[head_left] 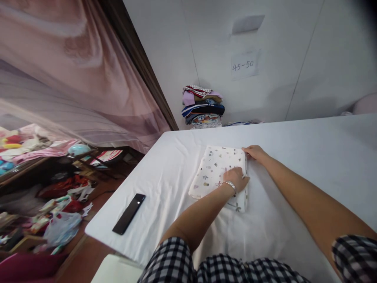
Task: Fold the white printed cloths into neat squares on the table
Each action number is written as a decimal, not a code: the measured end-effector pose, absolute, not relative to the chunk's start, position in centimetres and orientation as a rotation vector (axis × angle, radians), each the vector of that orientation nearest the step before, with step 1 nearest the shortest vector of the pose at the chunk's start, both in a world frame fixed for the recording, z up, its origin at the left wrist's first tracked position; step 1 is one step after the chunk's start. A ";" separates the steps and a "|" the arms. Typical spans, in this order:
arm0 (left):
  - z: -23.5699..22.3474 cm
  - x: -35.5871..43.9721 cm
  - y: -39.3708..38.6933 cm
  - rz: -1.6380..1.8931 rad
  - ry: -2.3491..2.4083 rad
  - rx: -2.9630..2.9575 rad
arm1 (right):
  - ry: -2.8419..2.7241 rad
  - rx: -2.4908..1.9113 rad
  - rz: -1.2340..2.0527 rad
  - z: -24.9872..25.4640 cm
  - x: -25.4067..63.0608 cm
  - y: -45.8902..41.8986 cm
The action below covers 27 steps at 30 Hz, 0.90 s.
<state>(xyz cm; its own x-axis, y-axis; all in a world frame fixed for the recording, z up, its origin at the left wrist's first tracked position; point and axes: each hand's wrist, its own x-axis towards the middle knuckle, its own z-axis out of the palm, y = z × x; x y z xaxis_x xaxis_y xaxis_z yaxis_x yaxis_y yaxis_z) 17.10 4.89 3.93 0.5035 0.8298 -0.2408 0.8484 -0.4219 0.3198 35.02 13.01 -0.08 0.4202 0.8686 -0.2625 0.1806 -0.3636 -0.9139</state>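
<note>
A white cloth is covering the table [309, 157], which is standing against a pale wall. The left hand [237, 179] is lying flat and open on a folded cloth with little flowers [213, 169], pressing down near its right edge. The right hand [255, 152] is pinching that cloth's far right corner with curled fingers. The folded cloth is sitting near the middle of the table. A black phone [129, 213] is lying near the left edge. A stack of folded clothes [202, 107] is resting by the wall, past the far left corner.
</note>
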 end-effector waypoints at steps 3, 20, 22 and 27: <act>4.0 16.8 4.6 -0.045 1.368 2.362 | -0.909 -1.797 0.913 -0.9 35.0 13.4; 3.1 11.2 -3.7 0.271 1.037 2.803 | -1.078 -1.888 0.746 -1.0 35.3 12.0; 2.6 10.7 -4.4 0.325 1.015 2.794 | -1.140 -1.922 0.664 -0.3 35.2 11.9; 1.1 10.0 -5.6 0.453 0.997 2.789 | -1.395 -1.829 0.430 1.2 31.2 9.8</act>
